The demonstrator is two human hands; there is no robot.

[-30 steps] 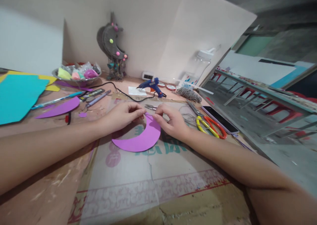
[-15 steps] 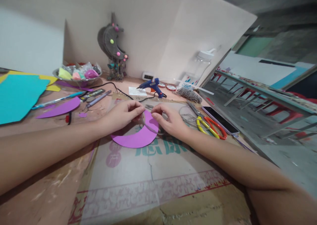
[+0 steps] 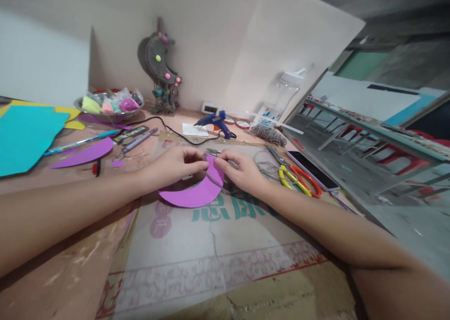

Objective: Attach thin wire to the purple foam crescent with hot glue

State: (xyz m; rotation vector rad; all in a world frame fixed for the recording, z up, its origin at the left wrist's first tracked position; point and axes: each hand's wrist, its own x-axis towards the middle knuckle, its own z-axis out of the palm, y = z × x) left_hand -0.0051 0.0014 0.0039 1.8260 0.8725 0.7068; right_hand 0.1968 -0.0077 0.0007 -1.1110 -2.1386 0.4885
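Head view: left hand [image 3: 172, 167] and right hand [image 3: 242, 172] pinch purple crescent [image 3: 193, 195].

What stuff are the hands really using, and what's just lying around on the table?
In use: purple paper moon, pinched at its top tip by left hand and right hand; grey cord across it.
Lying about: glue gun, scissors, phone, teal sheet, pen.
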